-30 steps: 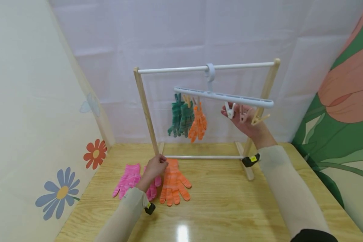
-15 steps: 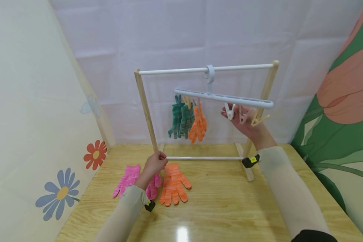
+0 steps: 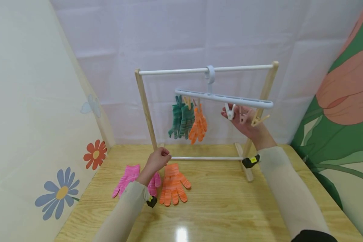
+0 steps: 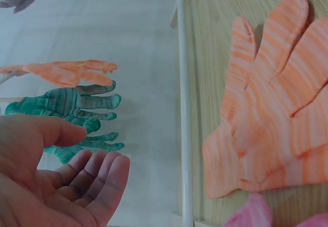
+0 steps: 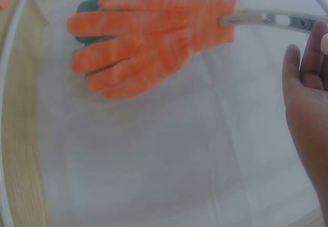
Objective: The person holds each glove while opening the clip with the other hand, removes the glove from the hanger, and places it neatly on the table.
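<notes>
"Holding anything, was the left hand [image 3: 158, 159]?"

"Nah, nothing in it. Fingers were loosely bent, thumb a bit off 'em, per L wrist cam. It was at approx 7 o'clock in the head view, in front of the L end of the lower white rod [image 3: 205, 158]; contact w/ that, couldn't tell."

"What lay nearby?"

"Flat orange striped knit glove [image 3: 173, 185], at 5 o'clock from that hand, fingertips twd 6. Bright pink striped knit fabric [image 3: 130, 176] lay at 8 o'clock, part hidden by the forearm; 1 glove or 2, couldn't tell. All on the light wood-grain table [image 3: 230, 201]."

"And the right hand [image 3: 237, 121]?"

"At 3 o'clock, just under the pale blue plastic bar hanger [image 3: 224, 97]. Fingers loose, fairly straight. In front of it dangled, L to R, a white plastic peg [image 3: 230, 115], a dusty-pink plastic peg [image 3: 243, 117] & a pale yellow plastic peg [image 3: 254, 123]. Touching any? Couldn't tell."

"Hung stuff?"

"Abt 7 o'clock from the hanger's hook: a green striped knit glove [image 3: 176, 121], a 2nd green striped glove [image 3: 187, 122], then a hanging orange knit glove [image 3: 198, 127], all fingers-down. Hook sat over the top white rod [image 3: 175, 71] of the pale-wood rack [image 3: 146, 107]."
</notes>
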Demonstrator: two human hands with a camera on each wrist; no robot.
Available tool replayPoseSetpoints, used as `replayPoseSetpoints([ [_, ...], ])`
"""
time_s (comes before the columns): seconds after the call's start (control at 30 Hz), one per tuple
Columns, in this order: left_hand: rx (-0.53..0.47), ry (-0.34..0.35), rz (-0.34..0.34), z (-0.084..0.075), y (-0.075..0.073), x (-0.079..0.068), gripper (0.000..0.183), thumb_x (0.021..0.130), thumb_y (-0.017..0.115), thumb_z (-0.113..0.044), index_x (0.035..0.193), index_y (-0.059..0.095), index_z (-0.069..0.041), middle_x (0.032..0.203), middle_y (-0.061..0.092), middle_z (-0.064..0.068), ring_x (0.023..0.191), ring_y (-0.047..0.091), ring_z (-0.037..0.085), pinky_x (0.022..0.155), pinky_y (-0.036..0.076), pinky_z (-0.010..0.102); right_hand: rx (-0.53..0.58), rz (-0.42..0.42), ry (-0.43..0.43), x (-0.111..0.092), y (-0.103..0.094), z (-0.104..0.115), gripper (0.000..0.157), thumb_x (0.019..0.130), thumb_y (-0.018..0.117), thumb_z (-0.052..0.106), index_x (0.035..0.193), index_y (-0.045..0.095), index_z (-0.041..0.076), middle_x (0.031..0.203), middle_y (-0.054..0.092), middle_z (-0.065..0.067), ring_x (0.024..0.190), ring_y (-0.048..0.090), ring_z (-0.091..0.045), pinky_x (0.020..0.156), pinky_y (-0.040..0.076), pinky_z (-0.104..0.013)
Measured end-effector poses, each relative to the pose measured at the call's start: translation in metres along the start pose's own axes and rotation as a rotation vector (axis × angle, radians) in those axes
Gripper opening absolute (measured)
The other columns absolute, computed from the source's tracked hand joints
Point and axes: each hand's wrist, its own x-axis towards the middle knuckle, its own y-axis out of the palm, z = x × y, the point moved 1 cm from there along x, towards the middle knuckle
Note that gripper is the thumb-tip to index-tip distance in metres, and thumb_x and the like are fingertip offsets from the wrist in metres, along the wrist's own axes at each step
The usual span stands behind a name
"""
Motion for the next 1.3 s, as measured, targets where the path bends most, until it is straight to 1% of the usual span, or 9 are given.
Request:
replayPoseSetpoints([
  [0.2, 0.004, 0.033, -0.011, -0.01, 0.001, 0.003, 0.021, 0.096, 0.065, -0.023, 0.11, 0.062, -0.007, 0.1, 0.067, 0.009, 0.077, 0.067, 0.02, 0.071, 0.056, 0.035, -0.029, 0.001, 0.001, 0.0, 0.002, 0.0, 0.028, 0.088, 0.057, -0.017, 0.111, 0.071, -0.009, 0.124, 0.066, -0.015, 0.119, 0.06, -0.029, 0.118, 0.031, -0.043],
  [0.37, 0.006, 0.075, -0.024, -0.02, 0.001, 0.005, 0.022, 0.095, 0.065, -0.022, 0.11, 0.062, -0.006, 0.1, 0.066, 0.009, 0.074, 0.065, 0.018, 0.069, 0.055, 0.033, -0.034, 0.009, -0.009, -0.001, 0.002, -0.001, 0.029, 0.089, 0.056, -0.017, 0.112, 0.071, -0.007, 0.124, 0.066, -0.015, 0.119, 0.06, -0.028, 0.118, 0.031, -0.044],
  [0.53, -0.013, 0.089, -0.034, -0.034, -0.001, 0.005, 0.023, 0.095, 0.065, -0.02, 0.112, 0.062, -0.005, 0.102, 0.066, 0.01, 0.075, 0.064, 0.018, 0.069, 0.056, 0.031, -0.08, 0.004, -0.037, 0.0, 0.002, -0.004, 0.021, 0.092, 0.06, -0.011, 0.11, 0.071, -0.007, 0.124, 0.063, -0.015, 0.118, 0.059, -0.028, 0.117, 0.033, -0.043],
  [0.63, 0.034, 0.126, -0.066, -0.043, -0.001, 0.006, 0.022, 0.094, 0.065, -0.021, 0.111, 0.064, -0.006, 0.102, 0.068, 0.009, 0.079, 0.066, 0.019, 0.07, 0.055, 0.031, -0.106, -0.035, -0.041, -0.001, 0.001, -0.005, 0.016, 0.096, 0.064, -0.001, 0.11, 0.071, -0.005, 0.121, 0.063, -0.014, 0.116, 0.06, -0.026, 0.115, 0.036, -0.042],
  [0.73, 0.089, 0.158, -0.089, -0.053, -0.001, 0.007, 0.023, 0.094, 0.064, -0.024, 0.111, 0.065, -0.008, 0.102, 0.07, 0.006, 0.086, 0.066, 0.02, 0.071, 0.053, 0.033, -0.133, -0.072, -0.039, -0.002, 0.001, -0.006, 0.017, 0.098, 0.066, 0.008, 0.11, 0.071, -0.003, 0.118, 0.064, -0.014, 0.114, 0.06, -0.025, 0.114, 0.038, -0.04],
  [0.8, 0.114, 0.173, -0.094, -0.06, -0.001, 0.009, 0.024, 0.094, 0.063, -0.026, 0.112, 0.065, -0.009, 0.104, 0.07, 0.005, 0.092, 0.065, 0.022, 0.075, 0.053, 0.036, -0.131, -0.072, -0.044, -0.002, 0.002, -0.007, 0.018, 0.099, 0.065, 0.01, 0.111, 0.071, -0.002, 0.118, 0.065, -0.014, 0.114, 0.06, -0.025, 0.114, 0.038, -0.04],
  [0.97, 0.068, 0.182, -0.079, -0.076, 0.003, 0.016, 0.033, 0.096, 0.063, -0.029, 0.121, 0.064, -0.007, 0.109, 0.068, 0.005, 0.099, 0.064, 0.023, 0.084, 0.053, 0.04, -0.111, -0.046, -0.052, -0.003, 0.002, -0.008, 0.019, 0.098, 0.067, 0.009, 0.112, 0.07, -0.003, 0.118, 0.065, -0.016, 0.114, 0.06, -0.026, 0.115, 0.036, -0.041],
  [1.07, 0.037, 0.199, -0.083, -0.087, 0.005, 0.022, 0.038, 0.097, 0.063, -0.03, 0.125, 0.063, -0.005, 0.111, 0.068, 0.006, 0.101, 0.063, 0.023, 0.085, 0.054, 0.041, -0.114, -0.026, -0.057, -0.002, 0.003, -0.009, 0.019, 0.098, 0.067, 0.01, 0.113, 0.07, -0.002, 0.118, 0.065, -0.016, 0.116, 0.059, -0.026, 0.116, 0.035, -0.042],
  [1.3, 0.008, 0.227, -0.101, -0.109, 0.008, 0.03, 0.034, 0.098, 0.064, -0.028, 0.124, 0.062, -0.007, 0.111, 0.068, 0.005, 0.102, 0.063, 0.023, 0.086, 0.053, 0.041, -0.111, -0.013, -0.067, -0.002, 0.001, -0.01, 0.022, 0.098, 0.067, 0.011, 0.115, 0.069, -0.003, 0.119, 0.065, -0.017, 0.117, 0.059, -0.026, 0.116, 0.034, -0.042],
])
